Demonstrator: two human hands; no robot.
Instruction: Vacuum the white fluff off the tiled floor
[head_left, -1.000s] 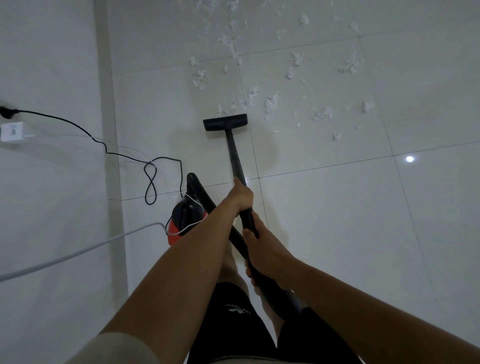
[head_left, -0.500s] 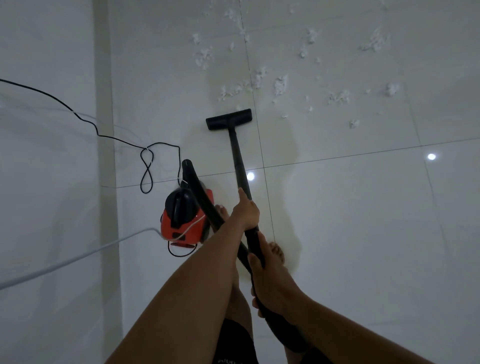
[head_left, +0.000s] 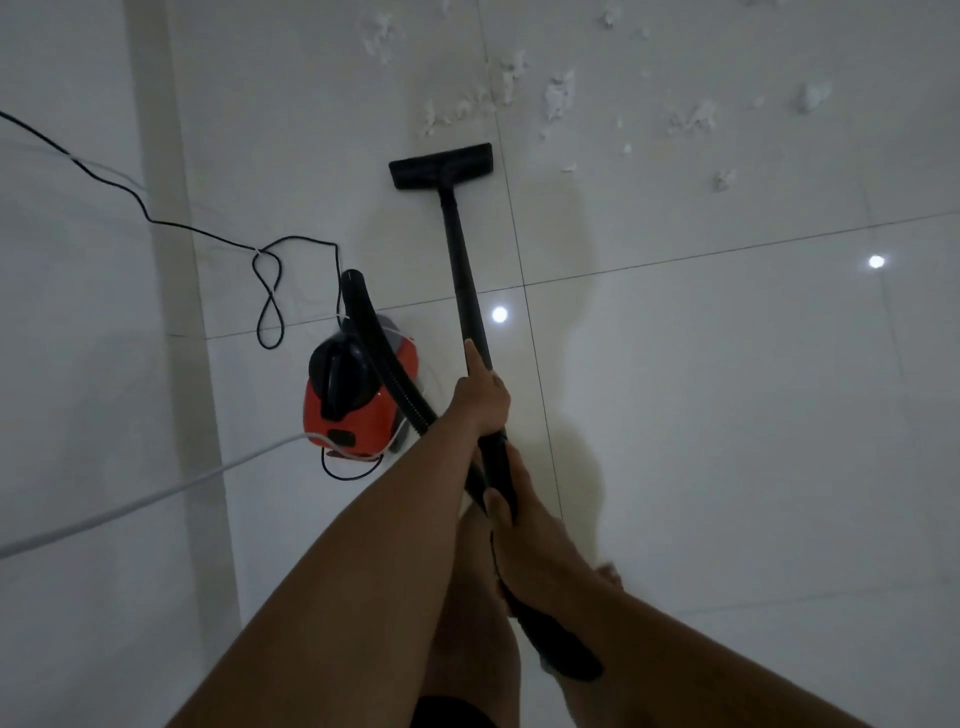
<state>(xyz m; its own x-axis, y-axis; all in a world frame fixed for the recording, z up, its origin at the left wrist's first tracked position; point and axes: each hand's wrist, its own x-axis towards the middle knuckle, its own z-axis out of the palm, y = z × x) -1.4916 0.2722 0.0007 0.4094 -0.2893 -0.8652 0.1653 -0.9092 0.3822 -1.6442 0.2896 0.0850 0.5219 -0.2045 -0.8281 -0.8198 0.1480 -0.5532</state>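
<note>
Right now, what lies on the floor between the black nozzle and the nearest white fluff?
Only bare tile, in the head view, separates the nozzle from the fluff.

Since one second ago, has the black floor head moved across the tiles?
Yes. The floor head has drawn back toward the person, away from the white fluff. Its right end still sits beside the vertical grout line.
</note>
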